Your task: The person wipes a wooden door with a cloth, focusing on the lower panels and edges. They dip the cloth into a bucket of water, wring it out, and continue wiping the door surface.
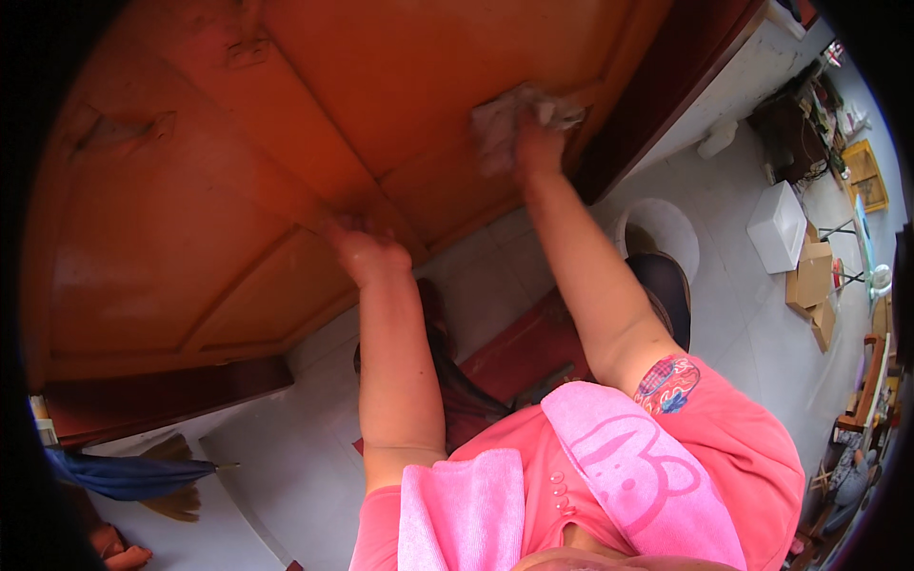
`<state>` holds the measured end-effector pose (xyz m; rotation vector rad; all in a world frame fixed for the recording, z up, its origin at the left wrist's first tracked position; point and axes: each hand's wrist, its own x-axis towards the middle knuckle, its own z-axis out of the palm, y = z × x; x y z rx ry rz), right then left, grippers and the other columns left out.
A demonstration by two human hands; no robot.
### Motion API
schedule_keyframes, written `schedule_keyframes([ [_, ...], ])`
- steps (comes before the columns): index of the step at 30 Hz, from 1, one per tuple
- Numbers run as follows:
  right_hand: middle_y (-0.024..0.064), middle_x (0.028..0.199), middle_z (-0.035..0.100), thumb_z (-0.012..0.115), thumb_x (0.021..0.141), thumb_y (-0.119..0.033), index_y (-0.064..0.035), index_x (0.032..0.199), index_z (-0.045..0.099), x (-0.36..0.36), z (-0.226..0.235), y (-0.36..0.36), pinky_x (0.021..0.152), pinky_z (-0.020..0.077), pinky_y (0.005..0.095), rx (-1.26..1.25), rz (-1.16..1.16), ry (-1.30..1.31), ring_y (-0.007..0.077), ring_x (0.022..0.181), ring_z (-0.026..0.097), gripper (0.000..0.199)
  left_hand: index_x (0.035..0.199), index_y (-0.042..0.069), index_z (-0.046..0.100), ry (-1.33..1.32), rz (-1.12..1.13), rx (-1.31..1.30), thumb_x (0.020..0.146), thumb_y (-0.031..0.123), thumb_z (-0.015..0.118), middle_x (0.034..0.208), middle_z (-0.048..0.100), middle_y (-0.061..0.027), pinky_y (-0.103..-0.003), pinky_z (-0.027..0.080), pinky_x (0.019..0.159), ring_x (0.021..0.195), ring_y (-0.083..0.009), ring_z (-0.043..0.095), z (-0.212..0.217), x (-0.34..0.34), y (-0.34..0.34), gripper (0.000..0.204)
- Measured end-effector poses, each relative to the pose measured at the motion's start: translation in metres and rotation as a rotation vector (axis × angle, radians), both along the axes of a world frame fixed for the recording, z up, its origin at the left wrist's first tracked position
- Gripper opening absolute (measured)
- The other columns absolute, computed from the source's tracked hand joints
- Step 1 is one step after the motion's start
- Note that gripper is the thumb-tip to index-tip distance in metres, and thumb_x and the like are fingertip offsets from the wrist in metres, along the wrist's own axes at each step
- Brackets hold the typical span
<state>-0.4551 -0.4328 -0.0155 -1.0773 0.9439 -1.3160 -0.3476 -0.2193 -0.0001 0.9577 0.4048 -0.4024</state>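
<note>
A large orange-brown wooden double door fills the upper left. My right hand presses a crumpled whitish cloth against a lower panel of the right door leaf. My left hand rests against the door where the two leaves meet, fingers bent on the wood and holding nothing. A pink towel hangs around my neck over a pink shirt.
A dark red doorframe runs along the door's right side. Below lie a pale tiled floor, a white bucket, a white box, cardboard boxes, a folded blue umbrella and a broom.
</note>
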Motion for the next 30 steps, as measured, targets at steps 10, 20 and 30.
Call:
schedule_keyframes([
  [10, 0.0146, 0.096, 0.067, 0.070, 0.085, -0.019, -0.0011, 0.107, 0.063, 0.070, -0.011, 0.141, 0.079, 0.0518, 0.0365, -0.278, 0.396, 0.058, 0.0290, 0.090, 0.065, 0.029, 0.148, 0.009, 0.037, -0.109, -0.156, -0.195, 0.096, 0.055, 0.044, 0.150, 0.038, -0.0126, -0.047, 0.031, 0.113, 0.138, -0.0286, 0.036, 0.024, -0.013, -0.004, 0.070],
  [20, 0.0088, 0.090, 0.066, 0.068, 0.081, -0.005, 0.0014, 0.096, 0.064, 0.019, 0.134, 0.032, 0.069, 0.0527, 0.0333, 0.027, 0.387, -0.562, 0.0212, 0.081, 0.065, 0.016, 0.133, 0.013, 0.044, -0.038, -0.098, -0.041, 0.098, 0.052, 0.043, 0.122, 0.048, -0.0021, -0.045, 0.032, 0.098, 0.105, -0.0189, 0.045, -0.014, 0.001, -0.006, 0.052],
  [30, 0.0100, 0.104, 0.068, 0.071, 0.086, -0.021, -0.0006, 0.111, 0.063, 0.013, 0.129, -0.024, 0.080, 0.0518, 0.0351, -0.660, -0.026, -0.052, 0.0230, 0.095, 0.065, 0.033, 0.114, 0.014, 0.049, -0.044, -0.042, -0.065, 0.098, 0.046, 0.046, 0.098, 0.045, 0.0018, -0.042, 0.032, 0.089, 0.085, -0.0148, 0.039, -0.006, -0.002, -0.003, 0.036],
])
